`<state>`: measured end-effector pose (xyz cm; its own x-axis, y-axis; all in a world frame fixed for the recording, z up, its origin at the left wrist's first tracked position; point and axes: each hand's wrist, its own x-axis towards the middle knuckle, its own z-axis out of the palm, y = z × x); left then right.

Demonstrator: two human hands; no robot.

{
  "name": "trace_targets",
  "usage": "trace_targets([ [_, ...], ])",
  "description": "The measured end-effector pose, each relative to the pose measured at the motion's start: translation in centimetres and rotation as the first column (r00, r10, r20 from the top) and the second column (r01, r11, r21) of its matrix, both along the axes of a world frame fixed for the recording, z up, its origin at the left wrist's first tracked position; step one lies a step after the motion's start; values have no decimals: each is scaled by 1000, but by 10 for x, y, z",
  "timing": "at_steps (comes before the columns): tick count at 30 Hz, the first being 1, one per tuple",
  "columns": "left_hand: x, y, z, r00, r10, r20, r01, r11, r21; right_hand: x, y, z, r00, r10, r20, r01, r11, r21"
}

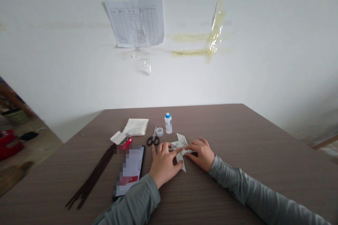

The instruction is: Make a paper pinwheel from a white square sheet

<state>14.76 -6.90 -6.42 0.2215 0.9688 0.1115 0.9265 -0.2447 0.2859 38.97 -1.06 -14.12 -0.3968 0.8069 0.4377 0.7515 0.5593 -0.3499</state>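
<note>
Near the lower center of the frame, the left hand [163,164] and right hand [200,154] hold a pointed, folded paper shape [181,150] between them, fingers pressing it against the brown wood-grain table [237,137] so it stays put.

Matt wood-grain tabletop [211,126], folded paper [182,151] (thin, creased), glossy plastic bottle [168,124], metal scissors [153,137]

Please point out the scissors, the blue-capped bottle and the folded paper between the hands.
Scissors [154,132]: head view, on the blades.
Blue-capped bottle [168,126]: head view, on the white body.
Folded paper [181,140]: head view, on its upper tip.
</note>
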Motion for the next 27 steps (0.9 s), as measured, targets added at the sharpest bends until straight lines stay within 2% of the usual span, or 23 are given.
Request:
trace_targets([
  [13, 0, 0, -4, 1000, 13, 1, -13, 1000, 19, -1, -3, 3, 1000, -10, 28, 13, 995, -99],
  [19, 0, -2, -1, 1000, 5, -1, -5, 1000, -7, 1, -3, 1, 1000, 5, 13, -4, 999, -50],
  [27, 0, -4, 4, 1000, 1, -29, -2, 999, -37, -4, -6, 1, 999, -47, 11, 47, 998, 32],
])
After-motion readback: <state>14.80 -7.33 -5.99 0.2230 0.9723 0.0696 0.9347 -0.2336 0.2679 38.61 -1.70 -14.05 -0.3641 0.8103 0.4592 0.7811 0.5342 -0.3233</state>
